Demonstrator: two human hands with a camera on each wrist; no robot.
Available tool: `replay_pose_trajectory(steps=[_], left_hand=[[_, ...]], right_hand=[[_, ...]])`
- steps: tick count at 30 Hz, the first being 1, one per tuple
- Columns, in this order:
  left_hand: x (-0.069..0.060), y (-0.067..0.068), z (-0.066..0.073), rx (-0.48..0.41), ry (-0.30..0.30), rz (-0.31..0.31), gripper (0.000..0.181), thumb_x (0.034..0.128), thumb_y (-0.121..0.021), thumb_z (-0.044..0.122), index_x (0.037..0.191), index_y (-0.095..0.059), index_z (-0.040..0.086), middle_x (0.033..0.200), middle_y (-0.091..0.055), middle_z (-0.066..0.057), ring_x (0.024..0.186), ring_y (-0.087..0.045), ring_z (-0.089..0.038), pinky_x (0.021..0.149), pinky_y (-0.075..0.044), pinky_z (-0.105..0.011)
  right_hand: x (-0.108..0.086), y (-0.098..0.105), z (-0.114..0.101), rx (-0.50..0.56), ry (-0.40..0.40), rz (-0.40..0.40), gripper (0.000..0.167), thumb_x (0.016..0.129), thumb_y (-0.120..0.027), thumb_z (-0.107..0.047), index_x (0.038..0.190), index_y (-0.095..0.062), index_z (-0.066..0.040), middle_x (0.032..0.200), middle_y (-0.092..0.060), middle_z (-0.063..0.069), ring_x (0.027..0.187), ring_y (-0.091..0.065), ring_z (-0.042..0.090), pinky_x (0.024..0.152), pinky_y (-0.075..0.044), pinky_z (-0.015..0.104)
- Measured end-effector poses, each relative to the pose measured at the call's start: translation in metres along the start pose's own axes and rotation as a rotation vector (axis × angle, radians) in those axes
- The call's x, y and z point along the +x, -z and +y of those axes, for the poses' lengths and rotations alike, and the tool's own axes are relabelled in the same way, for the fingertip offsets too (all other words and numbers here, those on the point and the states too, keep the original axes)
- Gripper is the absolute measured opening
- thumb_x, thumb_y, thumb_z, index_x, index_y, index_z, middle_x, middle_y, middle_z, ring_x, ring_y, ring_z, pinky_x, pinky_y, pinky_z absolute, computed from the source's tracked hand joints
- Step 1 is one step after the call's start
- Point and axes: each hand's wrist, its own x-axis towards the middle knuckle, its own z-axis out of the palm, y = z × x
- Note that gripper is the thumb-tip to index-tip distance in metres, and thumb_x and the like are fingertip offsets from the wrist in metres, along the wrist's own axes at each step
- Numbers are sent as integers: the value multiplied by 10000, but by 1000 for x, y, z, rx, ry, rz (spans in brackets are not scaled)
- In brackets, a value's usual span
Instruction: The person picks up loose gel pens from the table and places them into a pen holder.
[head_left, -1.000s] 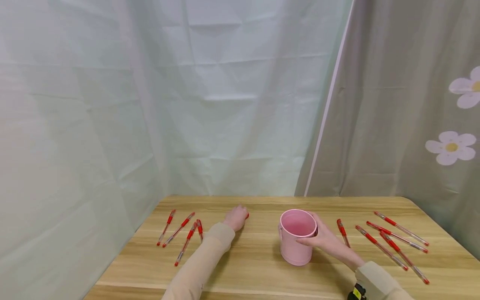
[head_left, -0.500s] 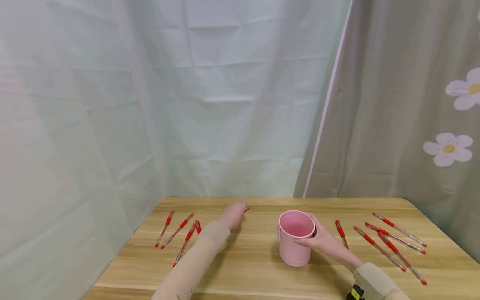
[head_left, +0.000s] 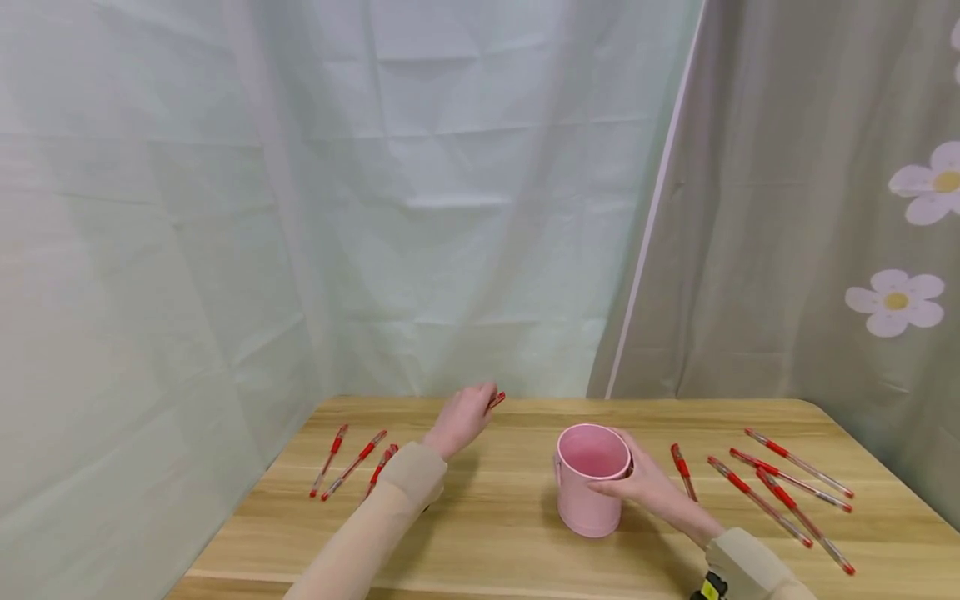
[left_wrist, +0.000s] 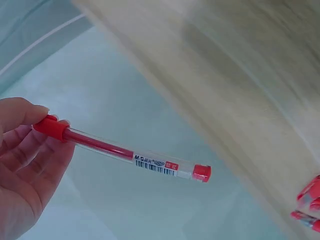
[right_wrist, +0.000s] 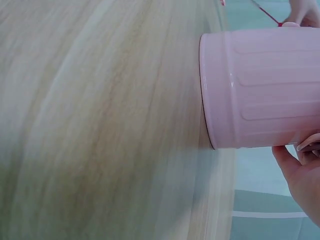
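My left hand (head_left: 461,419) pinches a red gel pen (left_wrist: 105,148) by its red grip between thumb and fingers. In the left wrist view the pen's clear barrel, barcode label and red end cap show, and it is held above the table. With my right hand (head_left: 647,482) I hold the side of a pink bucket (head_left: 589,504) near its rim, thumb in front. The bucket stands upright on the table, and the part of its inside that shows holds nothing. The right wrist view shows the bucket (right_wrist: 270,85) from the side, with the right hand (right_wrist: 305,180) touching it.
Several red pens (head_left: 354,465) lie on the left of the wooden table (head_left: 510,550), partly hidden by my left sleeve. More red pens (head_left: 780,500) lie on the right, some crossing. A pale curtain (head_left: 480,208) hangs behind the table's far edge.
My left hand has lifted the pen off the table near the far edge, rising and shifting slightly left. The right hand and the bucket have stayed in place.
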Motion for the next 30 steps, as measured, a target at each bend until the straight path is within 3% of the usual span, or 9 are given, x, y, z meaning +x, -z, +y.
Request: replay_pose_trajectory(steps=[7,15,18,24,30], left_hand=[[8,16,12,-26,-53,94,157,783,-607,-66,820,-518,58,680,-494,-6,542,-473,-138,456,-392,-250],[14,22,25,-65,-136,157,150,783,-617,-65,843,-538,47,746,-534,-25,602,-508,-123,518,-433,-218],[17,24,31,-99,-141,173,164,780,-623,-67,845,-531,52,756,-531,-25,619,-516,-124,531,-442,-219],[24,33,45,-250,-138,228,207,754,-647,-91,857,-533,48,768,-556,-29,675,-539,-111,578,-454,-185],[28,47,61,-483,-95,308,228,756,-668,-87,887,-538,46,763,-564,-5,691,-543,-101,573,-471,-167]], right_hand=[[2,1,1,4,20,19,717,685,-788,-110,1268,-383,-8,1152,-502,181,1030,-493,346,830,-404,486],[1,0,1,16,0,20,718,684,-787,-104,1269,-382,-9,1152,-499,181,1028,-497,339,826,-416,451],[1,-1,1,34,-2,12,712,688,-782,-95,1268,-379,-5,1153,-495,186,1029,-493,344,830,-411,456],[0,-1,0,42,-14,10,714,694,-780,-100,1274,-373,-12,1163,-490,180,1042,-485,340,837,-405,459],[-1,-2,-1,36,-29,18,719,693,-783,-104,1276,-371,-16,1171,-482,176,1053,-478,338,841,-405,459]])
